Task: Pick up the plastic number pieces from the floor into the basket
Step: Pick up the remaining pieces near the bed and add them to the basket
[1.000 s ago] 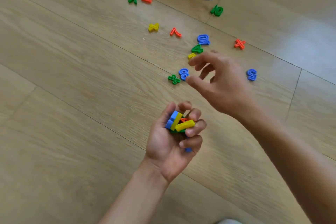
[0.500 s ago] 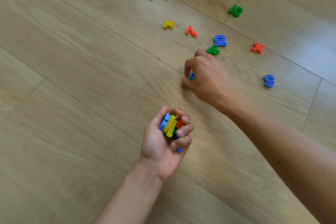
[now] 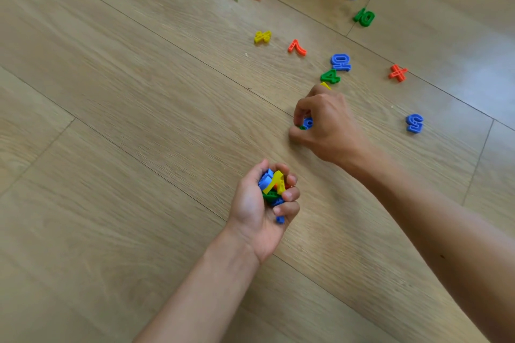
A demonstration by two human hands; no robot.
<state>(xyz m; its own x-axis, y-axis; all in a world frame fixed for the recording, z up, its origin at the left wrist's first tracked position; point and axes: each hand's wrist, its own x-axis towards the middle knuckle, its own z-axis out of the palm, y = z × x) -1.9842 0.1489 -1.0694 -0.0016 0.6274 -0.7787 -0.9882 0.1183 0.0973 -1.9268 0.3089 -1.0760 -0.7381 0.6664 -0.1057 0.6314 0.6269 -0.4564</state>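
Pinching a blue number piece (image 3: 308, 122) and a green number piece (image 3: 303, 127) on the wooden floor (image 3: 139, 120), the right hand (image 3: 331, 125) curls its fingers over them. At its 7 o'clock the left hand (image 3: 250, 209) clutches a handful of number pieces (image 3: 271, 185). A green 4 (image 3: 330, 76) lies at the right hand's 12 o'clock and a blue 5 (image 3: 414, 123) at its 3 o'clock.

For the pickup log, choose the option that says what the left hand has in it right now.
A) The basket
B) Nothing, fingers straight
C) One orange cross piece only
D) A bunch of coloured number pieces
D: the left hand lies palm up with its fingers curled round blue, yellow and green number pieces.
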